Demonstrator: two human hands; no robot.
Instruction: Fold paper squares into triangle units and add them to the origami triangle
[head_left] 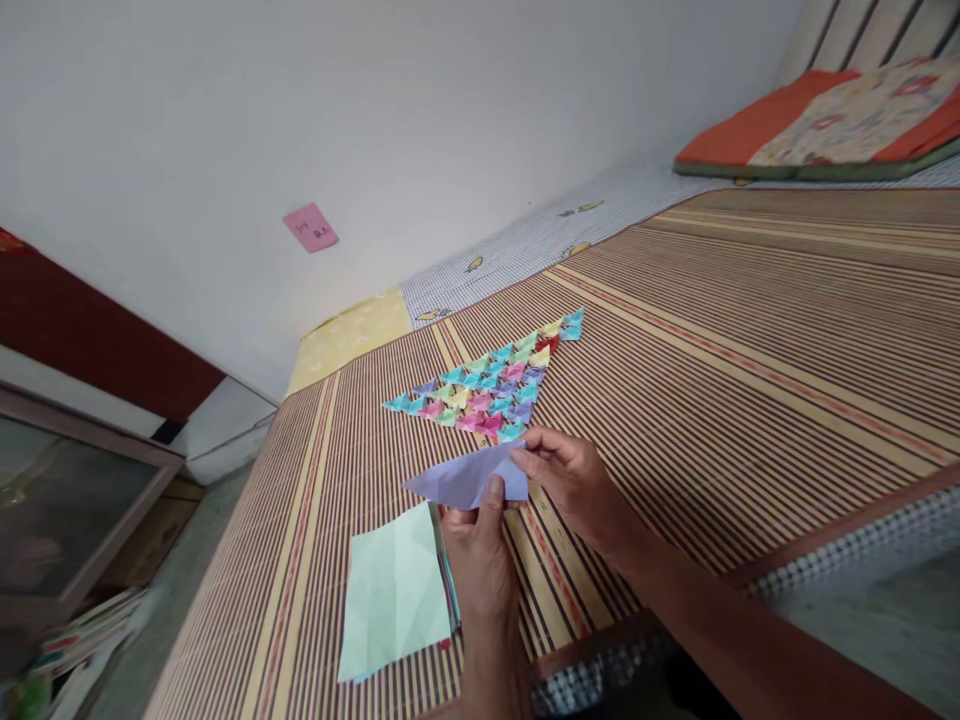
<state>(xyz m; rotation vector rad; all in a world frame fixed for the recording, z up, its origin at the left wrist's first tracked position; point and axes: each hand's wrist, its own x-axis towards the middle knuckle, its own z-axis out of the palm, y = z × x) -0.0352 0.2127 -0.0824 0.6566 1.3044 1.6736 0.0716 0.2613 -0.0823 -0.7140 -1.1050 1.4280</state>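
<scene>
A purple sheet of paper (461, 478), folded over to a long point at the left, is held up above the striped mat. My left hand (480, 535) grips its lower edge, thumb on the near face and fingers behind. The fingertips of my right hand (559, 465) pinch its upper right corner. Just beyond the paper, small folded paper pieces (480, 400) in blue, pink, green, yellow, purple and red lie in rows forming a triangle. Left of my left wrist rests a stack of creased paper sheets (394, 595), pale green on top.
The striped mat (712, 350) covers a bed against a white wall (420, 120). A pink note (311, 228) is stuck to the wall. Folded orange and floral bedding (817, 120) lies at the far right. A glass-fronted cabinet (75, 500) stands at left, beyond the bed's edge.
</scene>
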